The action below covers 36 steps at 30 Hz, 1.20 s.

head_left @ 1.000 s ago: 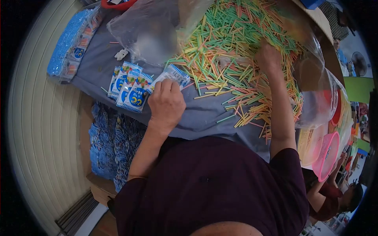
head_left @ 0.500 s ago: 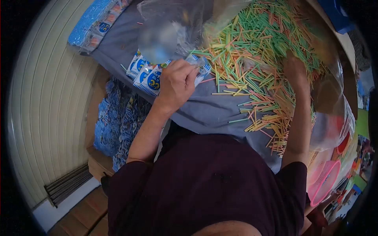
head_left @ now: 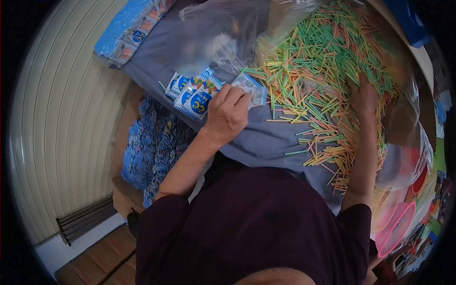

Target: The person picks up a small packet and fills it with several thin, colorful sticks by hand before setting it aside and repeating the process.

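Observation:
My left hand [head_left: 227,116] is closed, fingers curled down at the edge of several small blue-and-white printed packets [head_left: 197,105]. Whatever its fingertips pinch is hidden beneath them. Just right of those fingers lies another packet [head_left: 252,89], partly clear, on the grey cloth [head_left: 256,135]. A big heap of thin coloured sticks [head_left: 318,61], green, yellow, orange and pink, spreads over the right side. Into its right part reaches my right hand [head_left: 365,97], its fingers bent around a few sticks and partly hidden among them.
A long clear-wrapped bundle of packets [head_left: 130,35] lies at the upper left. Clear plastic sheeting [head_left: 232,23] covers part of the back. Below the cloth, a cardboard box [head_left: 126,192] holds piled strips of blue packets [head_left: 152,142]. A pink basket [head_left: 396,230] stands at the right.
The view has shifted, moving the scene slightly right and down. My left hand has drawn back a little from the right-hand packet, uncovering more of it. My right hand stays in the sticks.

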Motion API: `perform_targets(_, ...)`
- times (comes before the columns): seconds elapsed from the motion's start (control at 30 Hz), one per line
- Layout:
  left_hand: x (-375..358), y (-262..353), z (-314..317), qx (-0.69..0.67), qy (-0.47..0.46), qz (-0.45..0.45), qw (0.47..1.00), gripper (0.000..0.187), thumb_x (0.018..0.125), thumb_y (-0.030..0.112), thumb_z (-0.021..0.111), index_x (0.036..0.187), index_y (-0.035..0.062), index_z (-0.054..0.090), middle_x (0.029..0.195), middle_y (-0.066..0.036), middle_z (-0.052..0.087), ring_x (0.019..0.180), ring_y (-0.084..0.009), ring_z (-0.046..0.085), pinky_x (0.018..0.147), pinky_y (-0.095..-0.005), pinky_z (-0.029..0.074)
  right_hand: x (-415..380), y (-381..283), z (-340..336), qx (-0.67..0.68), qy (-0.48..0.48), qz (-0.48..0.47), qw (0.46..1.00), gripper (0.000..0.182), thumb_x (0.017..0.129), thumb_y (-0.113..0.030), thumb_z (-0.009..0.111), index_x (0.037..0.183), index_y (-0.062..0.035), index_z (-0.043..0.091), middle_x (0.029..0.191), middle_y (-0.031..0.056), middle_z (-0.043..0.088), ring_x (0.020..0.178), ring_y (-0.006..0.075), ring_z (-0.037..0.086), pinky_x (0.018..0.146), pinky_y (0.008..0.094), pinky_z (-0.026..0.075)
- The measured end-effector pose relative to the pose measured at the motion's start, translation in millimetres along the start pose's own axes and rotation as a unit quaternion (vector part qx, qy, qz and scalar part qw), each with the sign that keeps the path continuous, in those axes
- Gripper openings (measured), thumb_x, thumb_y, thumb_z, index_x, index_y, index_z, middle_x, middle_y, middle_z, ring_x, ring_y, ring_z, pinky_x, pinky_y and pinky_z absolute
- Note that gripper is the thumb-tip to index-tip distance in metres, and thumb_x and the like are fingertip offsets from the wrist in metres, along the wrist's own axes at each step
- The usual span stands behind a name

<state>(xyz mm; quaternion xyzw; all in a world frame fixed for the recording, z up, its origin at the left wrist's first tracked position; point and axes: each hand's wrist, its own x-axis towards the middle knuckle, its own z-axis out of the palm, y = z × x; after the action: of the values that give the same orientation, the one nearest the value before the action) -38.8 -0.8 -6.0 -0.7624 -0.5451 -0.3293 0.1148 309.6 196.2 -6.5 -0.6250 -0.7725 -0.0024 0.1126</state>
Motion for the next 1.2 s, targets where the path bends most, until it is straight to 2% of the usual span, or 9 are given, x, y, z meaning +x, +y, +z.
perform_targets(0.07,-2.2,3.0,-0.5,-0.024,0.010,0.029,0.999,0.018,0.070,0.003,0.063,0.087,0.0028,0.066,0.085,-0.008,0.059,0.079,-0.0260,0.059,0.064,-0.0359,0.051,-5.8,8.7,-3.5,0.032,0.041,0.039,0.998,0.043,0.089,-0.029,0.067,0.123,-0.0048,0.056,0.089,0.0204,0.068,0.083,0.0373,0.066,0.070,0.0485,0.052)
perform_targets(0.13,-7.7,9.3,-0.3,0.024,-0.040,-0.034,0.998,0.018,0.072,0.003,0.065,0.090,0.0035,0.068,0.086,-0.008,0.061,0.083,-0.0277,0.060,0.068,-0.0371,0.051,-16.7,-8.3,-18.5,0.498,0.059,0.106,0.859,0.038,0.089,-0.037,0.069,0.111,-0.0071,0.061,0.079,0.0131,0.065,0.072,0.0276,0.063,0.064,0.0445,0.051)
perform_targets(0.23,-0.9,15.0,-10.3,0.013,-0.086,-0.075,0.993,0.015,0.074,0.002,0.066,0.090,0.0025,0.068,0.086,-0.007,0.062,0.083,-0.0294,0.061,0.071,-0.0382,0.050,-10.1,19.1,-3.1,0.479,0.002,0.122,0.869,0.032,0.093,-0.037,0.065,0.097,-0.0059,0.063,0.075,0.0071,0.060,0.060,0.0176,0.053,0.055,0.0400,0.047)
perform_targets(0.3,4.1,15.3,-14.6,-0.015,-0.098,-0.082,0.992,0.015,0.075,0.001,0.066,0.089,0.0020,0.068,0.085,-0.008,0.062,0.082,-0.0303,0.060,0.072,-0.0382,0.050,-9.0,4.8,5.5,0.766,-0.051,0.068,0.637,0.029,0.098,-0.032,0.059,0.093,-0.0032,0.061,0.071,0.0039,0.055,0.054,0.0129,0.045,0.049,0.0367,0.041)
perform_targets(0.83,63.3,42.5,33.4,-0.489,-0.054,-0.227,0.840,0.007,0.080,-0.006,0.074,0.085,-0.0037,0.070,0.077,-0.001,0.063,0.070,-0.0061,0.056,0.062,-0.0216,0.044,-20.2,-61.5,-55.9,0.887,-0.106,-0.107,0.436,0.047,0.101,-0.050,0.045,0.080,-0.0092,0.055,0.059,-0.0046,0.024,0.051,0.0087,0.022,0.048,0.0278,0.026)
perform_targets(0.97,82.8,61.5,58.6,-0.582,-0.041,-0.258,0.770,0.014,0.077,0.001,0.078,0.090,-0.0030,0.073,0.074,-0.002,0.064,0.067,-0.0052,0.057,0.058,-0.0219,0.044,-30.2,-89.0,-79.0,0.895,-0.063,-0.114,0.426,0.053,0.100,-0.055,0.042,0.082,-0.0067,0.057,0.059,-0.0027,0.033,0.054,0.0119,0.034,0.054,0.0302,0.036)
perform_targets(1.07,87.6,66.7,64.3,-0.592,-0.048,-0.243,0.767,0.013,0.079,0.002,0.078,0.090,-0.0027,0.073,0.075,-0.002,0.065,0.068,-0.0044,0.057,0.058,-0.0217,0.045,-31.9,-93.3,-81.3,0.840,-0.011,-0.170,0.516,0.060,0.100,-0.058,0.037,0.090,-0.0030,0.061,0.067,0.0024,0.053,0.064,0.0163,0.051,0.064,0.0347,0.044)
perform_targets(1.13,88.9,69.0,66.2,-0.577,-0.061,-0.245,0.777,0.013,0.079,0.002,0.077,0.091,-0.0025,0.073,0.078,-0.003,0.067,0.068,-0.0050,0.057,0.059,-0.0218,0.046,-30.8,-94.2,-78.0,0.675,0.043,-0.225,0.701,0.069,0.100,-0.061,0.032,0.094,0.0002,0.064,0.084,0.0098,0.067,0.079,0.0194,0.061,0.074,0.0370,0.049)
perform_targets(1.2,90.7,70.8,65.8,-0.572,-0.057,-0.243,0.781,0.013,0.079,0.002,0.076,0.091,-0.0027,0.073,0.079,-0.003,0.068,0.069,-0.0052,0.058,0.060,-0.0222,0.047,-38.0,-101.1,-72.5,0.653,0.043,-0.203,0.729,0.071,0.099,-0.063,0.032,0.094,-0.0001,0.065,0.089,0.0106,0.068,0.083,0.0189,0.062,0.077,0.0371,0.050)
